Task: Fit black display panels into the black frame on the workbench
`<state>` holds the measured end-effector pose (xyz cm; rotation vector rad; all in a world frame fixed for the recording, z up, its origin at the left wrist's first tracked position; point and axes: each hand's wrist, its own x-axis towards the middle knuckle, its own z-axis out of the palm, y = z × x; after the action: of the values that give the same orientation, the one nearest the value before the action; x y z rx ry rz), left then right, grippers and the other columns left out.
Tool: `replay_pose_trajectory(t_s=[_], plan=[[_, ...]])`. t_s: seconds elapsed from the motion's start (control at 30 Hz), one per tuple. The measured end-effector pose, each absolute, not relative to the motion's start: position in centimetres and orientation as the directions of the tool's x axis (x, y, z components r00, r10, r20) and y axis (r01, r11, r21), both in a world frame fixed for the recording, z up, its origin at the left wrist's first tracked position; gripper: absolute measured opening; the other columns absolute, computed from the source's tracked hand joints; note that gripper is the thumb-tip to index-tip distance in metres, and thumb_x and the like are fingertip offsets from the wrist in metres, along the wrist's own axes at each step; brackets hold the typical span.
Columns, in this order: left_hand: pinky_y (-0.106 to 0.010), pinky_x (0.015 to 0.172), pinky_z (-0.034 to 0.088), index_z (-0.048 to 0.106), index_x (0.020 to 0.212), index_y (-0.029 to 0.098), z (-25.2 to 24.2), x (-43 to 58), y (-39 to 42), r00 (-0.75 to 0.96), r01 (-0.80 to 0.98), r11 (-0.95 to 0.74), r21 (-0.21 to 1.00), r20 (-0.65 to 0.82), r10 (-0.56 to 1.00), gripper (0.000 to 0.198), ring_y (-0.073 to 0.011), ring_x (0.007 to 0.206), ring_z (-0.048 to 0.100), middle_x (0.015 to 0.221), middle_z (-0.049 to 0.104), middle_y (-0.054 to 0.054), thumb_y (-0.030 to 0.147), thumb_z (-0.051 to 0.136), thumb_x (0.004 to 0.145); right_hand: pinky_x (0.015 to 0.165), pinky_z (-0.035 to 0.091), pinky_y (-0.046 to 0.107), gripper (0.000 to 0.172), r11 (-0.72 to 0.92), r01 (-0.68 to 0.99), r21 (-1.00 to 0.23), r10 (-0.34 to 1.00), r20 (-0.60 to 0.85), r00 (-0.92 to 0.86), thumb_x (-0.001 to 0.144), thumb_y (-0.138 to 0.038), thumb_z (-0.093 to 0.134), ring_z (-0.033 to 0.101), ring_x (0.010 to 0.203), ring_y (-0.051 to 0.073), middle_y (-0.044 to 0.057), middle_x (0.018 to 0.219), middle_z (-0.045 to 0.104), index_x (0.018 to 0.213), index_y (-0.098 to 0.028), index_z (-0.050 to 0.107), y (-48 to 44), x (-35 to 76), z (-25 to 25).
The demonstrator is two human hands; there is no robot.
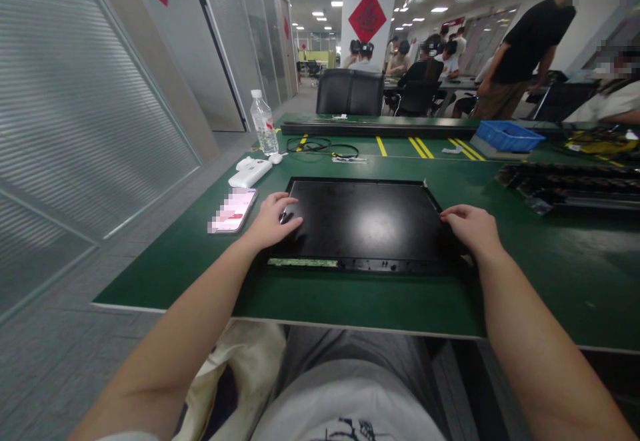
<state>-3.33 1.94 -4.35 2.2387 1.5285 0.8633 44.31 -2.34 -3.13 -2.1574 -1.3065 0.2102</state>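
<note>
Well apart, left hand (273, 221) and right hand (470, 228) rest on opposite panel (365, 221) edges

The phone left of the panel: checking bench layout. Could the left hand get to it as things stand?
Probably yes: the phone lies flat just beside the left hand, which rests on the black panel, with only bare table between them.

The person wears a white top (350, 408) with a dark printed design on its front, and grey trousers (345, 348). The left forearm (200, 308) and right forearm (525, 334) are bare, as are the left grip (274, 220) and right grip (470, 228).
</note>
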Motion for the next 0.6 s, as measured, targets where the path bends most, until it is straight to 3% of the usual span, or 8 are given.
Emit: replay_pose_trajectory(t_s=[0.17,0.43,0.6], plan=[[-0.057,0.125,0.034,0.073,0.125,0.024,-3.9,-3.2,1.5,0.444,0.707,-0.518,0.482,0.268,0.855,0.048,-0.0388,0.143,0.048,0.15,0.053,-0.015,0.051,0.071,0.086,0.089,0.054,0.037,0.021,-0.285,0.77,-0.571,0.865,0.192,0.463,0.076,-0.027,0.065,0.071,0.092,0.026,0.005,0.091,0.078,0.088,-0.026,0.082,-2.2,44.0,-3.2],[-0.054,0.122,0.039,0.074,0.126,0.021,-4.3,-4.9,2.8,0.256,0.816,-0.36,0.452,0.274,0.927,0.048,-0.0372,0.136,0.054,0.137,0.059,-0.014,0.049,0.064,0.088,0.087,0.055,0.037,0.025,-0.275,0.797,-0.538,0.879,0.195,0.435,0.077,-0.027,0.065,0.071,0.093,0.027,0.006,0.093,0.078,0.094,-0.027,0.083,-2.2,44.2,-3.7],[-0.055,0.122,0.039,0.074,0.131,0.02,-4.8,-5.0,2.9,0.291,0.808,-0.379,0.45,0.255,0.922,0.056,-0.0389,0.137,0.053,0.14,0.056,-0.016,0.054,0.064,0.088,0.087,0.055,0.038,0.027,-0.283,0.81,-0.514,0.895,0.161,0.415,0.077,-0.027,0.066,0.071,0.091,0.027,0.006,0.092,0.078,0.098,-0.026,0.083,-2.0,44.1,-3.9]])
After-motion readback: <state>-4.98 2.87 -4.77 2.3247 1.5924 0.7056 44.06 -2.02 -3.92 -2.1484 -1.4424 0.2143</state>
